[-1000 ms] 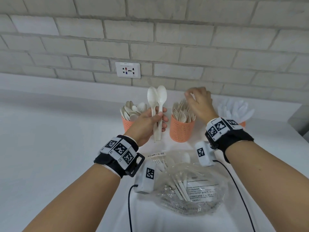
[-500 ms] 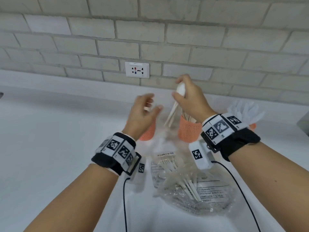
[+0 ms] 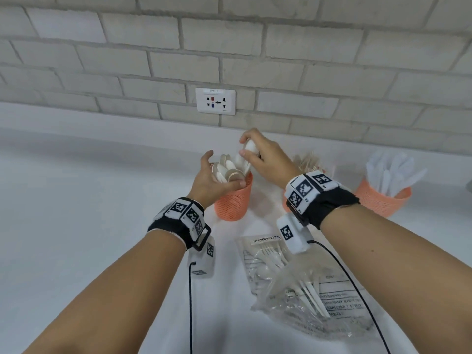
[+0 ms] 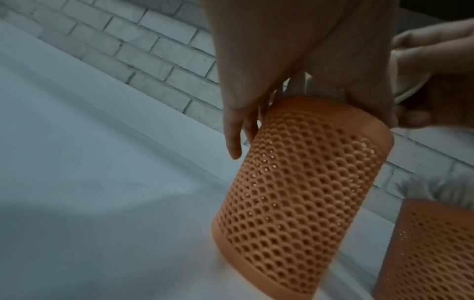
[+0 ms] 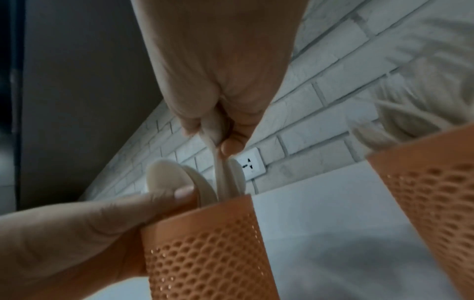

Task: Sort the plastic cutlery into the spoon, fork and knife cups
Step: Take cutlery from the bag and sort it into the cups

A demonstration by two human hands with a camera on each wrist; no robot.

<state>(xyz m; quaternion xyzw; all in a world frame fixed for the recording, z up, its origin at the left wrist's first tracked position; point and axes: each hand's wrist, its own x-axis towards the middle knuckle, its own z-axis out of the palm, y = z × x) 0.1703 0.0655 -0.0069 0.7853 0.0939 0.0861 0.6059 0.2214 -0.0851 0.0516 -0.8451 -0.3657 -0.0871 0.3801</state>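
Observation:
Three orange mesh cups stand in a row by the wall. The spoon cup on the left is packed with pale spoons. My left hand holds it at the rim, thumb on the near edge and fingers over the far side. Just above it, my right hand pinches white spoons by their bowls, handles down inside the cup. The fork cup is mostly hidden behind my right wrist in the head view. The knife cup stands at the right.
A clear plastic bag with more white cutlery lies on the white counter in front of the cups. A wall socket sits in the brick wall behind. Black cables run from both wrist cameras toward me.
The spoons went from my left hand to my right, which moved left from the fork cup and lowered them into the spoon cup. My left hand dropped onto that cup's rim.

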